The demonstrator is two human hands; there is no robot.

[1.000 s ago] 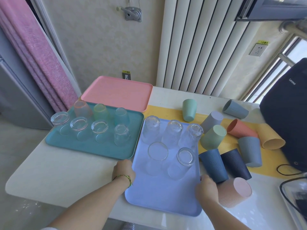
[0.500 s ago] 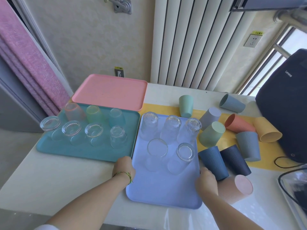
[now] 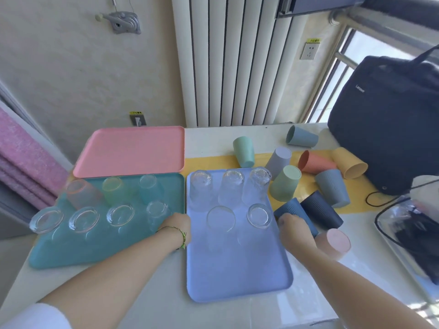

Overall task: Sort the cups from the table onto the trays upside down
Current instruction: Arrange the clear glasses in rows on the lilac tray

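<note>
My left hand [image 3: 179, 224] rests at the blue tray's [image 3: 237, 276] left edge. My right hand [image 3: 293, 225] is at its right edge, against a dark blue cup [image 3: 288, 208]. Both hands hide their fingers, so I cannot tell their grip. The blue tray carries 5 upturned glasses [image 3: 221, 218], the teal tray [image 3: 83, 252] 7. Coloured cups [image 3: 285, 184] crowd the table [image 3: 237, 314] alongside.

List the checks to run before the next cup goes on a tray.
1. Bare space on lavender-blue plastic tray: ok, near half free.
2. Room on pink plastic tray: ok, nothing on it.
3. Medium-blue ribbed plastic cup within reach: ok, beside right hand.
4. Grip of right hand, tray edge or cup: cannot tell.
5. Grip of left hand at tray's left edge: cannot tell, fingers hidden.
</note>
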